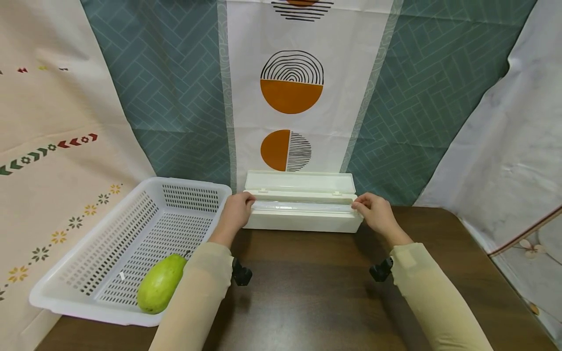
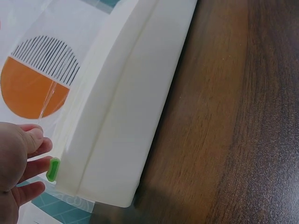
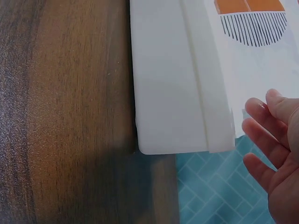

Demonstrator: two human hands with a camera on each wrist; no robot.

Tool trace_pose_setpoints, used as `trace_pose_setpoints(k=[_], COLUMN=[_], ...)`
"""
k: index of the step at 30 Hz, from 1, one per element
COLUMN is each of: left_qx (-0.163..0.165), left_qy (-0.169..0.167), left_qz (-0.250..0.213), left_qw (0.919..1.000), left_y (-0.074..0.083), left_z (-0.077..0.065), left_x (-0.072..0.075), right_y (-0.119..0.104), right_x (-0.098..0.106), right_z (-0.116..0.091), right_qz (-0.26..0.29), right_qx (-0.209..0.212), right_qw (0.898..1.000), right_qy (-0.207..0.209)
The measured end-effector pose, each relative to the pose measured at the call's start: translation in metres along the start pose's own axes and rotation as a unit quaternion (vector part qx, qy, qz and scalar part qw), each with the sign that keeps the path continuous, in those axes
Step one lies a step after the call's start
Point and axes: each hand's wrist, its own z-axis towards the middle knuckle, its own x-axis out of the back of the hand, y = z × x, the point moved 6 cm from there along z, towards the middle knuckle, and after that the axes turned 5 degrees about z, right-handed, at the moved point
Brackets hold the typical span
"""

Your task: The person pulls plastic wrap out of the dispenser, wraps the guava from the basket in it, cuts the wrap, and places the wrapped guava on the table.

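A white cling film dispenser (image 1: 303, 222) sits at the back of the table, its lid (image 1: 300, 182) raised toward the cloth behind. Clear cling film (image 1: 303, 206) stretches along its top between my two hands. At the left end, my left hand (image 1: 237, 210) pinches the film's edge between thumb and forefinger; the left wrist view shows the film pulled taut from those fingertips. A small green tab (image 2: 53, 169) sticks out of the box end beside the lower fingers. My right hand (image 1: 376, 214) pinches the film at the right end, its other fingers (image 3: 262, 135) spread loosely.
Left of the dispenser stands a white perforated basket (image 1: 44, 296) holding a green papaya-like fruit (image 1: 160, 285), partly behind my left forearm. Brown wooden table (image 1: 307, 302) lies between my forearms. Patterned cloth (image 1: 175, 97) hangs right behind the dispenser.
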Motion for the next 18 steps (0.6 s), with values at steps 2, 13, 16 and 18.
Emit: trace_pose_setpoints(k=[2,13,16,18], left_qx=[0.005,-0.003,-0.007,-0.009], left_qy=[-0.003,0.003,0.009,0.010], left_qz=[-0.002,-0.011,-0.015,-0.016], left_qw=[1.0000,0.9999,0.9998,0.9998], left_y=[0.0000,0.0015,0.0026,0.0031], left_z=[0.0001,-0.0006,-0.0010,-0.0013], left_x=[0.0004,0.0059,0.0086,0.0099], right_y=[0.0001,-0.0057,-0.0064,-0.0068], right_x=[0.0006,0.0069,0.0080,0.0085], right_z=[0.0001,-0.0007,-0.0006,-0.0006], right_qz=[0.001,-0.003,-0.002,0.000], right_qx=[0.000,0.009,0.008,0.007], right_qw=[1.000,1.000,1.000,1.000], right_qy=[0.000,0.010,0.007,0.005])
